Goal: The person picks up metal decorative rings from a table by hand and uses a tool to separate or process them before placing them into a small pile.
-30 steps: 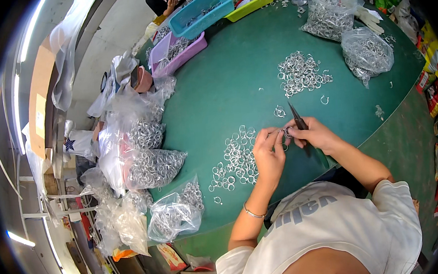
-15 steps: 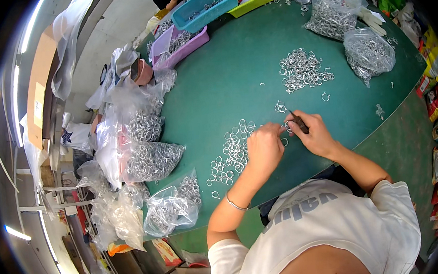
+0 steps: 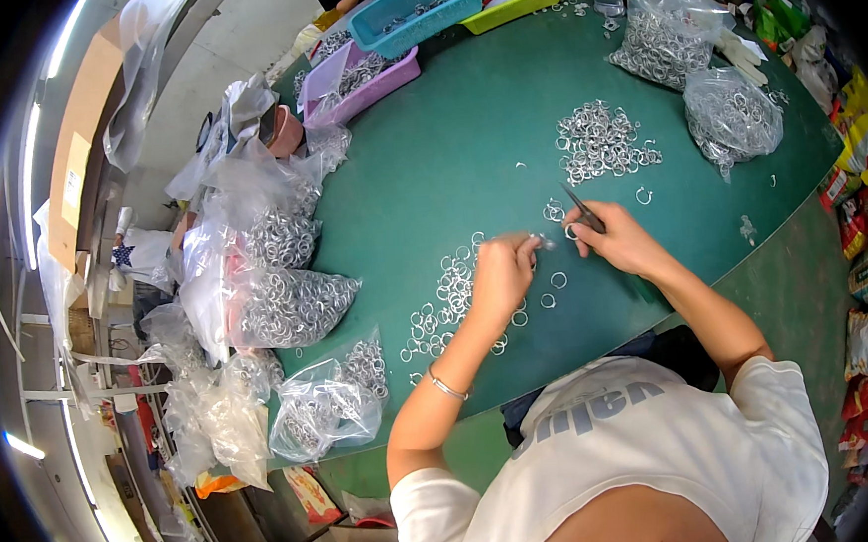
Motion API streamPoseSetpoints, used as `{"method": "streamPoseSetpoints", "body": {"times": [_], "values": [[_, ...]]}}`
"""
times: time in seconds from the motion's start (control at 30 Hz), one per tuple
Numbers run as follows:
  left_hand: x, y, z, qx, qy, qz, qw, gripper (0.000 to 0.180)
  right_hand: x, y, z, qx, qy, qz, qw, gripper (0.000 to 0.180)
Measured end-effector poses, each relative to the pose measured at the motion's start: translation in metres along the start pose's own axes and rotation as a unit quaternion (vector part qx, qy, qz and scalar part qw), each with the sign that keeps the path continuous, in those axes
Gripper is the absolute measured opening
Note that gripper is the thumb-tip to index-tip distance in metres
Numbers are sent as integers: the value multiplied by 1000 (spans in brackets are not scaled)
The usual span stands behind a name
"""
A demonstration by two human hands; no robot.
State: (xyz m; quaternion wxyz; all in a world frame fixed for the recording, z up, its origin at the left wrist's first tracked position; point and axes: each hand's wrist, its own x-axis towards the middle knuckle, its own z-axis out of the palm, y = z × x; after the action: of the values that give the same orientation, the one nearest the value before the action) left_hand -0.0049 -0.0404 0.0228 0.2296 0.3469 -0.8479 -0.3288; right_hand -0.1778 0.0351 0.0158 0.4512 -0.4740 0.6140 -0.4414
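One silver ring (image 3: 569, 233) was at the fingertips of the right hand (image 3: 613, 235), which held a dark pointed tool (image 3: 587, 214) over the green counter (image 3: 447, 151), and whether the left hand (image 3: 501, 275), near the loose rings (image 3: 452, 288), was gripping something, I could not tell.

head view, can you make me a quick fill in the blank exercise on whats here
1. The dark pointed tool is held in the person's ____ hand.
2. The loose metal rings lie on a ____ tabletop.
3. A silver bracelet circles the person's ____ arm.
4. Of the blue bin and the purple bin, the ____ one reaches farther left.

Missing words: right; green; left; purple.
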Motion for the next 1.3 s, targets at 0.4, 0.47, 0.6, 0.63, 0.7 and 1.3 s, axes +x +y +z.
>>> {"method": "streamPoseSetpoints", "body": {"times": [0.4,0.47,0.6,0.63,0.7,1.3], "values": [[-7,-6,-3,-122,36,-23,992,12,17,1,13,265,-175,156,935,17],[-12,-2,-6,56,73,79,993,11,16,5,18,337,-176,168,910,13],[-15,12,-10,226,51,121,965,7,2,-15,27,70,-37,5,997,11],[-18,13,-10,254,31,119,959,7,-1,-15,30,19,-15,-28,999,12],[-17,16,-8,291,20,129,948,5,-2,-14,33,-82,29,-94,992,14],[-11,-25,0,356,-131,49,924,8,-1,-19,10,-218,-123,53,967,17]]}}
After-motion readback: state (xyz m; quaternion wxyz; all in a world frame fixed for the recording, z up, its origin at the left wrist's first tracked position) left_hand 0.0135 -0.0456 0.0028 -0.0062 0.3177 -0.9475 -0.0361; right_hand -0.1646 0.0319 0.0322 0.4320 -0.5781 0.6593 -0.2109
